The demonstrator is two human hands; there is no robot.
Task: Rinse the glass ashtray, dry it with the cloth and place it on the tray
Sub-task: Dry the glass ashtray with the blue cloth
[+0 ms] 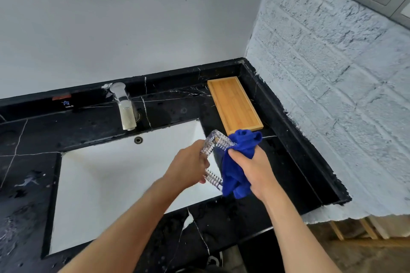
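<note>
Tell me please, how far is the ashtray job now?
Rinsing looks done: no water runs from the faucet. Drying is in hand: the left hand holds the glass ashtray over the sink while the right hand presses the blue cloth on it. Left: the bamboo tray is bare.

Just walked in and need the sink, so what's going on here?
A person is drying a glass ashtray over the white sink. The left hand holds it on edge while the right hand presses a blue cloth against it. The wooden tray on the black counter has nothing on it yet.
</note>
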